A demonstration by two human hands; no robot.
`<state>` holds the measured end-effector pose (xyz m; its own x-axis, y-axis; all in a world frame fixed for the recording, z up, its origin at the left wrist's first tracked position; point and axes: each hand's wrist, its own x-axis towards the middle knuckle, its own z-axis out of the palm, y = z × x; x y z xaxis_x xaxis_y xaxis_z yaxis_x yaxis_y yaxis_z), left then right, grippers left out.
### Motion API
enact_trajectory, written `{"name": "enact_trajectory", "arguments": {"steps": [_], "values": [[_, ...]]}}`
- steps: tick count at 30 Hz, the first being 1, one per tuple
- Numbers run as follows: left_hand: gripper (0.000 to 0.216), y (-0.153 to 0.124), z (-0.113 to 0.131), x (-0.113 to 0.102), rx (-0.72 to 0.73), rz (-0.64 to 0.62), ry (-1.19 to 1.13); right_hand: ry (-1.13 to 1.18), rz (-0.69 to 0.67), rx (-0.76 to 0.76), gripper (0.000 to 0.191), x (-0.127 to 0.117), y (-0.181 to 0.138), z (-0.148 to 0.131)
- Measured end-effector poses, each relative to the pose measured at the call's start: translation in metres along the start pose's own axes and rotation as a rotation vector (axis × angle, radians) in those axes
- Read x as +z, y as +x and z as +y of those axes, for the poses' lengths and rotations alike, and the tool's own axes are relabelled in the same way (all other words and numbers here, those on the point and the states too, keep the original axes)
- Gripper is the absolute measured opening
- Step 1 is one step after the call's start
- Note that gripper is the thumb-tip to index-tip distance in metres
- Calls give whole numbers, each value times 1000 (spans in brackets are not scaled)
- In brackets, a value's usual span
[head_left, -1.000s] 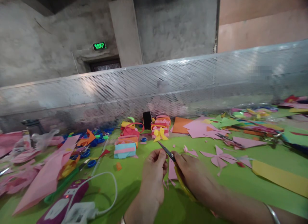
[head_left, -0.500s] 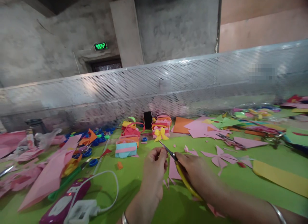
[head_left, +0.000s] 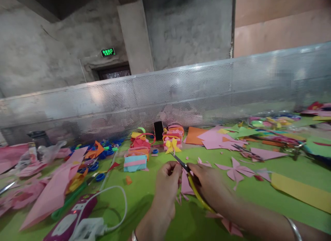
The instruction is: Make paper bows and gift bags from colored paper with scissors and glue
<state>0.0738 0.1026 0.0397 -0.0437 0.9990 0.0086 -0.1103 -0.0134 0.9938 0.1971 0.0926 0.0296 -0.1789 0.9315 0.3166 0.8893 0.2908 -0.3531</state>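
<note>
The person's left hand rises from the lower edge with its forearm slanting inward, fingers curled and thumb pressed to the forefinger; what they pinch, if anything, is too small to tell. The right hand comes in from the lower right, forearm lying low across the table, and grips the scissors by the yellow handle. The scissors are between the two hands, blades pointing up and to the left, close by the left fingertips, with a pink paper piece below and a yellow bow beyond. Compared with a second ago, both hands keep nearly the same place, but more of the yellow handle shows, and pink scraps by the right forearm are plainer to see.
</note>
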Motion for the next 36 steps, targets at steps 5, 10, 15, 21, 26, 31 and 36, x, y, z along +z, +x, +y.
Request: {"name": "enact_trajectory", "arguments": {"steps": [5, 10, 15, 21, 26, 31, 36], "values": [[15, 1, 2, -3, -1, -2, -42, -52, 26, -17, 18, -3, -4, -1], [7, 1, 4, -3, 81, 50, 57, -38, 37, -29, 22, -4, -6, 0], [6, 2, 7, -8, 39, 14, -16, 17, 52, -60, 27, -3, -6, 1], [3, 4, 10, -14, 117, -40, -150, 111, 22, -70, 20, -2, -6, 3], [4, 3, 9, -12, 115, -51, -103, 165, 30, -62, 19, -2, -5, 3], [5, 0, 9, -9, 89, -59, -85, 186, 42, -49, 25, -2, -4, 4], [7, 0, 8, -9, 97, -59, -56, 179, 25, -45, 20, -4, -5, 2]]}}
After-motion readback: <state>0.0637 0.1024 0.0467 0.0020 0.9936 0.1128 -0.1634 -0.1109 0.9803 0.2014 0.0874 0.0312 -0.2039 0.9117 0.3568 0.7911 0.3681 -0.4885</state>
